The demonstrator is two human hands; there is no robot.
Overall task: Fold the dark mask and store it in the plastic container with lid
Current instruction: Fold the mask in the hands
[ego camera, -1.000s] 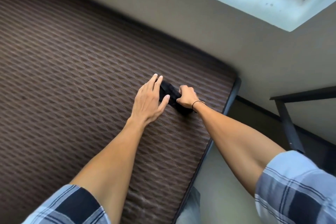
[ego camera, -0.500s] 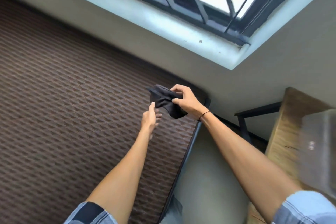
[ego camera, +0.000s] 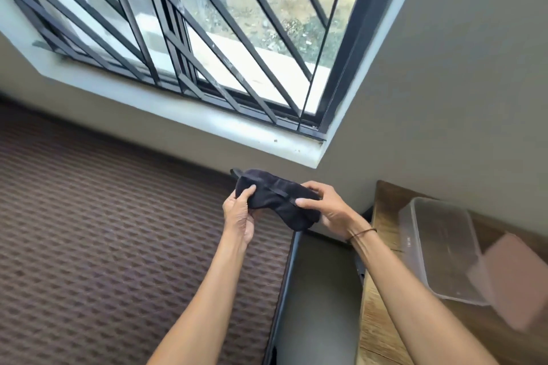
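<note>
You hold the dark fabric sleep mask [ego camera: 278,204] in the air with both hands, near the centre of the view, above the right edge of the brown quilted mattress [ego camera: 118,246]. Your left hand [ego camera: 238,216] grips the mask's end at 9 o'clock, thumb pressed on the top face and fingers curled underneath. Your right hand [ego camera: 329,210] grips the end at 3 o'clock, thumb laid on the fabric and fingers wrapped around the far edge. A thin dark strap [ego camera: 278,190] runs across the mask's upper face between your two thumbs. A thin dark band [ego camera: 361,233] circles your right wrist.

The clear rectangular plastic container [ego camera: 439,249] sits at 4 o'clock from the mask, well apart from it, on the wooden table [ego camera: 382,305]. It is blurred; whether its lid is on cannot be told. A blurred pinkish-brown flat object [ego camera: 513,278] overlaps the container's corner at 4 o'clock; what it is cannot be told.

A window with dark diagonal metal bars [ego camera: 207,38] fills the view at 12 o'clock, above a pale painted sill [ego camera: 178,115]. A dark metal frame edge [ego camera: 284,275] borders the mattress's right side, at 6 o'clock from the mask.
</note>
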